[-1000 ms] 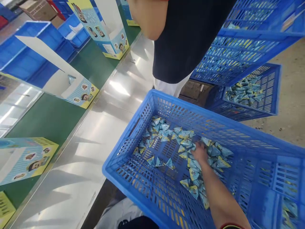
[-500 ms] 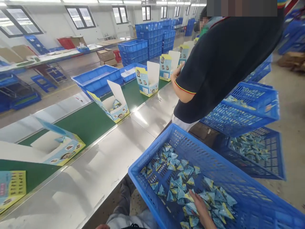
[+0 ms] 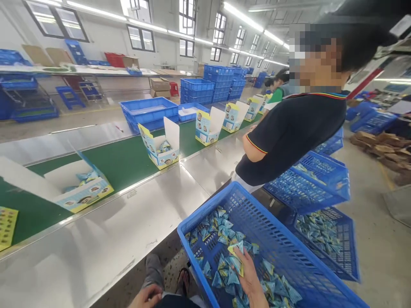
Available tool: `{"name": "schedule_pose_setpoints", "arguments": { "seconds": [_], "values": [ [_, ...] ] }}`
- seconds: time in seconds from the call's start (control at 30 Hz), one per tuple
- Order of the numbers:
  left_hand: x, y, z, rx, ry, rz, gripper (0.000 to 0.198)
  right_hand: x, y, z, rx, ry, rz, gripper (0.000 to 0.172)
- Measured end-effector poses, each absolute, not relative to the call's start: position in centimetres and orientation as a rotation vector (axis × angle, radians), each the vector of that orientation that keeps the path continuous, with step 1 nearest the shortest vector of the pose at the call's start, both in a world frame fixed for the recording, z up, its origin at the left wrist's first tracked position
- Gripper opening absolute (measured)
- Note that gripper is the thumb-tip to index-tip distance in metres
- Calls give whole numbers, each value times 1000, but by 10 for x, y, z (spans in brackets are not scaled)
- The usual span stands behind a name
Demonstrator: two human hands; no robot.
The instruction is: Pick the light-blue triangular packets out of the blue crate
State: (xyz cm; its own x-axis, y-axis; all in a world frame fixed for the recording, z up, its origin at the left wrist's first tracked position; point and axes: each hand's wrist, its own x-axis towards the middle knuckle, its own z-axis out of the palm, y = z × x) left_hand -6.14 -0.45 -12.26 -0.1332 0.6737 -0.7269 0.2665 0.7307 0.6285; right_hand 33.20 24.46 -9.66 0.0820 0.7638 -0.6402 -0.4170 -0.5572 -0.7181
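right hand (image 3: 248, 278) fingers clamped on several packets (image 3: 236, 256) in one crate (image 3: 289, 252); left hand (image 3: 146, 296) fingers curled, empty

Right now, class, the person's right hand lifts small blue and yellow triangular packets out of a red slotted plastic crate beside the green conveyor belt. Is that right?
Not quite: the head view shows the slotted plastic crate is blue, not red. The rest holds: the right hand lifts small blue and yellow triangular packets out of it, beside the green conveyor belt.

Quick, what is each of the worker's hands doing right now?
Left hand: at the bottom edge, holds nothing visible; open or closed cannot be told.
Right hand: closed on packets in the blue crate.
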Motion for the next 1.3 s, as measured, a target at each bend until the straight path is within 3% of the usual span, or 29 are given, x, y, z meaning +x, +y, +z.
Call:
{"name": "schedule_pose_setpoints", "arguments": {
  "seconds": [0.2,0.43,0.63,0.83,0.93,1.13,1.3],
  "values": [
    [-58,-4,-81,855,1677,438,68,280,242,-72,-1106,-386,1791,54],
    [-63,-33,-49,819,1682,570,79,222,221,-20,-896,-323,1926,58],
    [-62,-30,-2,816,1609,768,66,166,173,20,-825,-440,2068,59],
    [-47,-8,17,503,1291,1129,103,118,113,10,-784,-751,2345,64],
    [-40,-9,24,313,1221,1191,107,114,102,7,-811,-958,2341,63],
    [-39,-24,41,-63,982,1143,95,122,102,26,-835,-1349,2289,58],
    [-33,-21,38,-324,1001,1159,59,120,87,35,-906,-1863,2052,48]
  ]
}}
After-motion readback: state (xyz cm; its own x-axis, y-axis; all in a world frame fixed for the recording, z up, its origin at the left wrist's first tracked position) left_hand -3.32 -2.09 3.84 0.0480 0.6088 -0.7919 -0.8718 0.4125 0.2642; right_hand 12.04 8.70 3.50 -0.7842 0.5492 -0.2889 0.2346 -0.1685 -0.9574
